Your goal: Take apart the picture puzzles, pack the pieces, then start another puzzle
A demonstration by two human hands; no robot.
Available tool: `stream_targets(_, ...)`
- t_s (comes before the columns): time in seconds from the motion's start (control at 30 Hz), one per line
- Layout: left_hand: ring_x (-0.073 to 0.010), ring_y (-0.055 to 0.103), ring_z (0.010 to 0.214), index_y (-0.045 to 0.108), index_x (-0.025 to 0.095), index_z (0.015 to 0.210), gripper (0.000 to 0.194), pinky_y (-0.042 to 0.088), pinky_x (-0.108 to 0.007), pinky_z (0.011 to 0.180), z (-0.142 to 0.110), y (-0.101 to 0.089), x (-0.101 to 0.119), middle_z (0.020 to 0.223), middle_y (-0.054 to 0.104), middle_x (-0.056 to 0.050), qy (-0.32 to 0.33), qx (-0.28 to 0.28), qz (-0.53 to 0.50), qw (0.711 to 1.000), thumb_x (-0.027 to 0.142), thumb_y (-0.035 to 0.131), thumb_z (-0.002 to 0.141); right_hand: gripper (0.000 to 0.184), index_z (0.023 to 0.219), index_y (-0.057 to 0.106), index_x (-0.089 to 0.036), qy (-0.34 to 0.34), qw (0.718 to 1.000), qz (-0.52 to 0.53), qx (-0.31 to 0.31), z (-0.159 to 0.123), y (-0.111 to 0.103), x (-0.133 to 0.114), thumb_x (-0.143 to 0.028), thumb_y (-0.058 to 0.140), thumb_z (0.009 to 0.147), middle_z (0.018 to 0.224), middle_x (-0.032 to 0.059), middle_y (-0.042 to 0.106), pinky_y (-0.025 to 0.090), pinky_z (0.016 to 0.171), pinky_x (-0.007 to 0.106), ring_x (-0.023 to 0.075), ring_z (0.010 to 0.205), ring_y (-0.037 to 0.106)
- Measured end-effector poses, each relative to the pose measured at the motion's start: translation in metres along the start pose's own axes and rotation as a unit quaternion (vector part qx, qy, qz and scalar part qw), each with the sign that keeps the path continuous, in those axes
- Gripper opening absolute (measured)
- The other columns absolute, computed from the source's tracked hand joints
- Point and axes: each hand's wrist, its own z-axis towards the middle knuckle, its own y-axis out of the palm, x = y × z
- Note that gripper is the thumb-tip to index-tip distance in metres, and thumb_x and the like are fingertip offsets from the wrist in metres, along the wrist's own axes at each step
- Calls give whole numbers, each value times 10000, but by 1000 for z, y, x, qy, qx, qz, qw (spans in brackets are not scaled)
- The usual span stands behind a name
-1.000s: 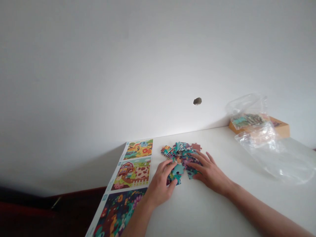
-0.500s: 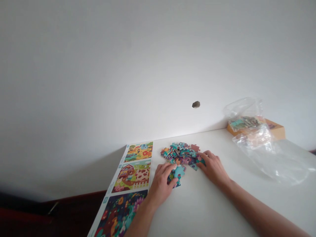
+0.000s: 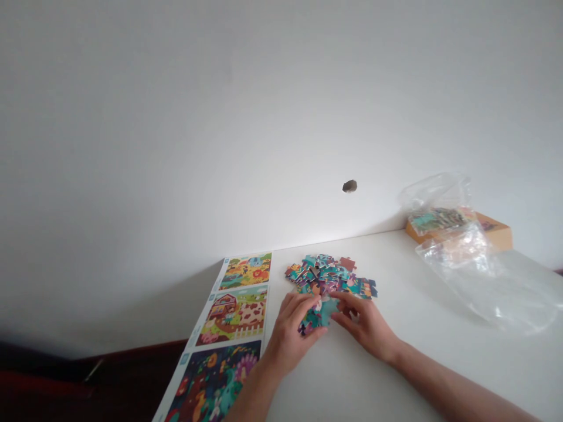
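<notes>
A loose heap of colourful cardboard jigsaw pieces [image 3: 323, 272] lies on the white table [image 3: 409, 328], mostly teal and purple. My left hand [image 3: 292, 331] and my right hand [image 3: 363, 322] close in from either side on a small clump of teal jigsaw pieces [image 3: 324, 315] at the heap's near edge. Their fingertips press on the clump, and the fingers hide part of it. A row of pieces spreads right from the heap, beyond my right hand's fingers.
A long printed sheet of cartoon puzzle scenes [image 3: 233, 316] lies along the table's left side, running over its edge. A crumpled clear plastic bag [image 3: 488, 281] lies at the right, and a flat cardboard puzzle box [image 3: 495, 233] stands behind it against the white wall.
My right hand has moved left and curled in towards my left hand. Some pieces now spread right of the heap, and the camera has shifted slightly.
</notes>
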Motion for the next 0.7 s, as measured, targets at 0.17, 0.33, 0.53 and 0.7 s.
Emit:
stream_targets(0.17, -257, 505, 1142, 528, 233, 1288, 448, 448, -425, 991, -1, -8, -4, 1195, 566, -94, -56, -8, 40, 998, 161, 587, 850, 367, 1243, 601, -188, -21, 998, -40, 35, 2, -9, 6, -330, 401, 970, 863, 58, 689, 494, 711, 306, 175, 733, 607)
stream_targets(0.33, -241, 561, 1062, 575, 228, 1227, 454, 488, -409, 934, -4, -7, -11, 1126, 550, -89, -127, -37, 46, 990, 61, 477, 816, 382, 1255, 593, -200, 23, 991, -104, 83, 10, -20, 30, -336, 413, 946, 968, 77, 703, 511, 800, 357, 226, 867, 640)
stream_targets(0.53, -201, 612, 980, 604, 248, 1180, 349, 512, -371, 919, -6, 1, -7, 1177, 542, -76, -132, -28, 9, 991, 132, 527, 861, 471, 1357, 499, -233, 49, 984, -125, 121, 14, -24, 39, -362, 502, 904, 1240, 95, 635, 540, 832, 370, 221, 908, 659)
stream_targets(0.7, -179, 607, 1009, 609, 226, 1158, 320, 530, -317, 883, -4, 4, -5, 1151, 570, -80, -89, -1, -36, 995, 120, 423, 921, 508, 1391, 485, -298, -136, 962, -236, -25, 2, -19, 6, -377, 561, 895, 1559, 68, 314, 321, 1099, 514, 314, 1405, 309)
